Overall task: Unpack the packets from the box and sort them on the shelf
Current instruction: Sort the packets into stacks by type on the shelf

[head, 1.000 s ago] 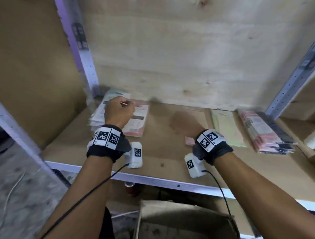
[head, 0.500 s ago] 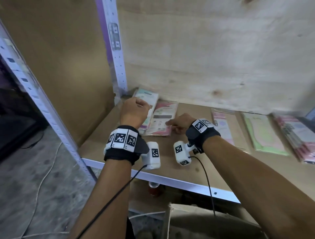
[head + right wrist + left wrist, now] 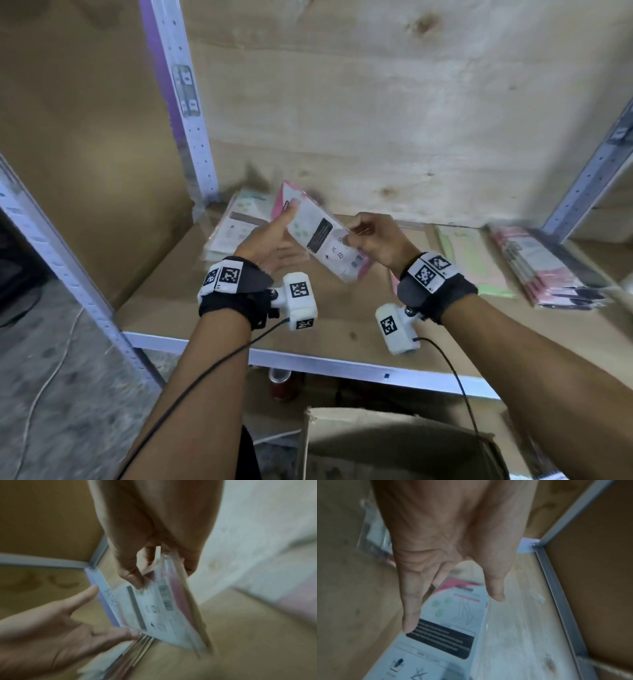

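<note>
A thin bundle of white-and-pink packets (image 3: 322, 240) hangs tilted above the wooden shelf (image 3: 191, 298). My right hand (image 3: 373, 240) pinches its lower right end between thumb and fingers, as the right wrist view shows (image 3: 154, 608). My left hand (image 3: 277, 243) is open, palm up, under the bundle's upper left end, its thumb against the edge. In the left wrist view the straight fingers (image 3: 412, 601) lie over the packet's printed face (image 3: 447, 635). A pile of pale packets (image 3: 236, 226) lies on the shelf's back left corner.
A pale green packet (image 3: 469, 257) and a stack of pink packets (image 3: 541, 270) lie on the shelf to the right. Perforated metal posts stand at the left (image 3: 185, 102) and right (image 3: 589, 181). Below the shelf are an open cardboard box (image 3: 394, 442) and a red can (image 3: 281, 383).
Both hands were down at the packets on the shelf's left. Now my right hand has lifted a bundle off the shelf, and my left hand has opened palm up under it.
</note>
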The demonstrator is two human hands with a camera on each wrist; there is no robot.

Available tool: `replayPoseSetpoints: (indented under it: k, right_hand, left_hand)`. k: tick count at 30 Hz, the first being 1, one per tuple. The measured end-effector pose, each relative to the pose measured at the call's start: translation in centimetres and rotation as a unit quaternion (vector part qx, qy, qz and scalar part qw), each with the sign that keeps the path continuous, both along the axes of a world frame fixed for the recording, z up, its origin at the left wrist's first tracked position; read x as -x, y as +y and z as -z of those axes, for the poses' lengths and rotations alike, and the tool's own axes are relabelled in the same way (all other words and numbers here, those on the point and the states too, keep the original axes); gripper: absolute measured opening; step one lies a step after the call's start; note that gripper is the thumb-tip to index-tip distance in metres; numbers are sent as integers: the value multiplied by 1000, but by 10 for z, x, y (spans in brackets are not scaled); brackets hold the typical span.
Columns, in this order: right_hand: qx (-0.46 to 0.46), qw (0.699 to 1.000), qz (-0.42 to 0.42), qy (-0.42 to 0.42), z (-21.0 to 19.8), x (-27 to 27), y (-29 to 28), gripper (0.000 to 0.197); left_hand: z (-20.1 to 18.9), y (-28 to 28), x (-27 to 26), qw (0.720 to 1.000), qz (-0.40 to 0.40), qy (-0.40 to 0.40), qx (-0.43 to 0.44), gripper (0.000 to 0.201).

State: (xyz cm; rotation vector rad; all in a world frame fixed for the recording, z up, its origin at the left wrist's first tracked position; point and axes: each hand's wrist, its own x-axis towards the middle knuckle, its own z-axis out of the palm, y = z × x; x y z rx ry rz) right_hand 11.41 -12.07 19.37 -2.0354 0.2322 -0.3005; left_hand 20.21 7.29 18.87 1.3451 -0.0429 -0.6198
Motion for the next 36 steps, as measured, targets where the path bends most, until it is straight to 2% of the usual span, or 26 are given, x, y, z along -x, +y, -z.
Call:
replayPoseSetpoints:
  k: [3, 5, 6, 7, 9, 10, 12, 14, 16, 18, 20, 23, 26, 29, 33, 36]
  right_hand:
    - [54, 998, -40, -17, -7, 30, -11, 15]
    - [143, 988, -47, -44, -8, 46, -17, 19]
    - [193, 978, -50, -56, -8, 53, -20, 21]
    - [226, 971, -53, -64, -6, 58, -23, 22]
    - [241, 967, -54, -62, -2, 67, -30, 27]
    - [236, 968, -57, -58, 0, 70, -34, 30]
    - [223, 972, -57, -46, 5, 77, -44, 38]
    - [228, 973, -28, -21, 9, 86, -61, 55]
    - [191, 981, 14, 20, 12, 95, -79, 73]
    - [38, 998, 20, 53, 19, 103, -95, 75]
    - [-110, 992, -17, 60, 29, 113, -107, 58]
    - [-191, 980, -40, 36, 38, 129, -118, 38]
    - [-211, 977, -23, 36, 35, 137, -128, 29]
    - [-182, 982, -42, 41, 32, 142, -138, 26]
    - [-136, 984, -56, 104, 32, 155, -152, 33]
    - [-130, 983, -46, 118, 35, 162, -158, 34]
  left_hand:
    - [-5, -14, 8, 994, 1, 42, 103, 76]
    - [-8, -26, 14, 990, -11, 50, 132, 78]
    - [-8, -32, 18, 989, -19, 49, 138, 65]
    - [-7, -37, 21, 989, -25, 44, 142, 43]
    - [-4, -47, 25, 991, -33, 18, 128, 9]
    - [-3, -52, 27, 993, -32, 0, 116, 4]
    - [1, -60, 29, 995, -34, -33, 92, 13]
    - [6, -67, 31, 996, -32, -50, 69, 13]
    - [10, -75, 33, 997, -14, -50, 57, 12]
    - [15, -86, 35, 998, 13, -43, 52, 12]
    - [18, -97, 38, 997, 42, -30, 52, 11]
    - [24, -112, 41, 998, 51, -26, 41, 18]
    - [32, -118, 36, 997, -25, -76, -1, 27]
    - [34, -120, 25, 977, -61, -189, -72, 21]
    - [38, -122, 21, 952, -28, -274, -135, 38]
    - [40, -124, 28, 911, 38, -355, -209, 42]
